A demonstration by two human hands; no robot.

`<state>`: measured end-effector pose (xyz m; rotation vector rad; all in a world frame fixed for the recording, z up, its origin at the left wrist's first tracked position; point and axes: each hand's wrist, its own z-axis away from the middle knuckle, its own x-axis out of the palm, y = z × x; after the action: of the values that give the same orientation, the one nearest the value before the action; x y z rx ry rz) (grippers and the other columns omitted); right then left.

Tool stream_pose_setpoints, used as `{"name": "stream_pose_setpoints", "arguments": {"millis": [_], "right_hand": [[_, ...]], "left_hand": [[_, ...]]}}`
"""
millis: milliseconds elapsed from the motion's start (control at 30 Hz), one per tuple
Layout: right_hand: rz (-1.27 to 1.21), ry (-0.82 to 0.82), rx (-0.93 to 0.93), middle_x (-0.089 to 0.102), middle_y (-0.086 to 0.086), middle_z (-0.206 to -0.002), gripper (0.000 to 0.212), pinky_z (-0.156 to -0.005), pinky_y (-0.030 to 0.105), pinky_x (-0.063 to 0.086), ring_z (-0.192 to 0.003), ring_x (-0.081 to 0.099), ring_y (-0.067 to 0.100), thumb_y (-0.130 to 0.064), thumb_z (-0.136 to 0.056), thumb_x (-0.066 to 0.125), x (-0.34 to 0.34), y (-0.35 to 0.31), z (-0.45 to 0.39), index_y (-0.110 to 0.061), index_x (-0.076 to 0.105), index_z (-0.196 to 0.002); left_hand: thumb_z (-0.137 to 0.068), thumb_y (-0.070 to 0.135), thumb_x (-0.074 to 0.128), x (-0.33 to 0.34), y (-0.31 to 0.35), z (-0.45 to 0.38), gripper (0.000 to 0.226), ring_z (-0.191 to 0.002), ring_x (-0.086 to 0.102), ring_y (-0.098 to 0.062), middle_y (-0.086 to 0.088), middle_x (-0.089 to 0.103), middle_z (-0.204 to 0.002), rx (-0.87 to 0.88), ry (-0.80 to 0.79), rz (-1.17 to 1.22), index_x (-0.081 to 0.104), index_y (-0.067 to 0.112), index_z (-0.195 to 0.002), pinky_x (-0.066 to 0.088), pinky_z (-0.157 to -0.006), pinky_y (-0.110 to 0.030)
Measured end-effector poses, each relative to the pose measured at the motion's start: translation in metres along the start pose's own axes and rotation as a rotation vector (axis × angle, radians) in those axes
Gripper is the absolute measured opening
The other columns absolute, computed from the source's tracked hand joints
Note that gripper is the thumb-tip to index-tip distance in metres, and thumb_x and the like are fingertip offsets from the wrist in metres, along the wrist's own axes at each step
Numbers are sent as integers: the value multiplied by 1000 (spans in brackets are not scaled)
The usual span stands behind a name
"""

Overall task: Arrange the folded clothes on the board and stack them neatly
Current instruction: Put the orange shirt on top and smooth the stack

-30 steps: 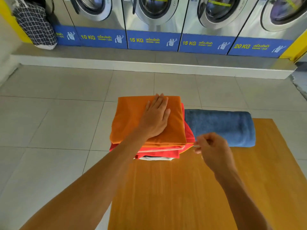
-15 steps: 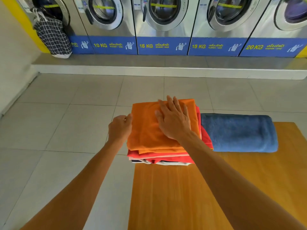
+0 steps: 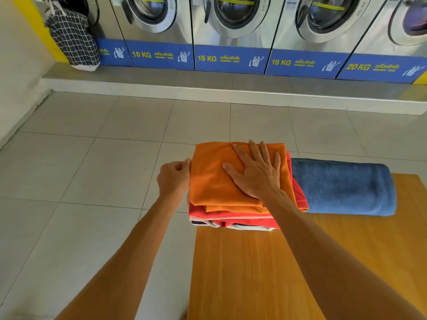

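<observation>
Towel (image 3: pixel 342 188) touching stack (image 3: pixel 233 218), washers (image 3: pixel 231 31) well behind.

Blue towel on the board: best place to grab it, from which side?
Grip the blue towel at its free right end, hand coming from the right. It lies lengthwise as a thick fold on the board; its left end butts against the clothes stack.

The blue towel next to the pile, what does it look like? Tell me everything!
The blue towel looks thick and fluffy, like terry cloth. It is folded into a long, rounded bundle and lies flat at the far edge of the wooden board. Its left end sits right against the stack of folded clothes, on the side with the red layers. Neither hand touches it.
</observation>
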<state>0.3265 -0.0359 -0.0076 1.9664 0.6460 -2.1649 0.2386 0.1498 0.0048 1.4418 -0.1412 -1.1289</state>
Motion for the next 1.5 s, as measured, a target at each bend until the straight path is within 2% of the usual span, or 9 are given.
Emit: {"name": "stream_pose_setpoints", "arguments": {"millis": [133,267,467,700,967,1133,1200,1300,1500], "right_hand": [[1,26,8,7,-4,-170,80,-122,59,-6,-157,-2,27,-84,-87,15,1,1,0,-46,13,-157],[-7,53,10,10,-5,-170,81,-122,60,-4,-157,1,27,-85,-87,15,3,0,0,-46,15,-157],[-19,61,11,13,-4,-169,83,-122,60,-3,-157,3,27,-86,-85,14,3,-1,2,-44,17,-157],[-16,10,-6,8,-5,-170,87,-122,61,-6,-157,-1,28,-90,-82,13,1,2,1,-46,11,-157],[-57,-85,-45,1,-4,-170,96,-121,62,-9,-156,-7,29,-95,-75,17,-9,5,3,-47,4,-157],[-70,-107,-47,-1,-5,-170,103,-120,62,-9,-156,-9,30,-99,-70,23,-12,4,6,-47,2,-157],[-74,-106,-45,-1,-5,-170,104,-121,62,-9,-156,-9,30,-99,-69,24,-12,3,6,-47,3,-157],[-70,-110,-40,-2,-5,-170,105,-120,62,-10,-156,-10,29,-99,-69,24,-12,3,7,-47,2,-157],[-65,-112,-42,-3,-5,-170,106,-120,61,-11,-156,-12,29,-99,-68,24,-12,3,7,-46,1,-158]], "left_hand": [[-82,77,42,-5,-3,29,62,-69,62,-18,1,61,-74,-16,-161,-136,55,17,-82,49,-59,-28],[-86,58,59,-13,-19,50,44,-83,70,-22,-2,71,-97,28,-286,-21,62,16,-99,60,-76,-36],[-73,44,73,-45,-38,60,41,-74,66,-22,2,69,-68,-126,-333,388,73,11,-97,52,-68,-31],[-76,60,61,-45,-27,76,54,-104,63,-11,7,71,-111,-100,-596,228,65,29,-121,50,-79,-31],[-63,47,83,-66,-37,66,37,-84,54,-18,6,65,-77,-123,-605,604,72,21,-86,40,-78,-35],[-82,56,65,-55,-24,80,53,-81,72,-25,-4,75,-87,-70,-633,223,56,20,-120,56,-75,-38],[-81,51,68,-44,-15,90,58,-80,76,-25,-8,77,-93,-152,-477,322,52,16,-125,61,-71,-37],[-78,55,69,-22,-7,112,53,-73,77,-23,-8,77,-87,-305,-252,456,65,7,-100,62,-65,-36],[-84,41,70,11,4,130,44,-78,76,-27,-12,77,-93,-431,-317,668,63,6,-109,61,-76,-45]]}}
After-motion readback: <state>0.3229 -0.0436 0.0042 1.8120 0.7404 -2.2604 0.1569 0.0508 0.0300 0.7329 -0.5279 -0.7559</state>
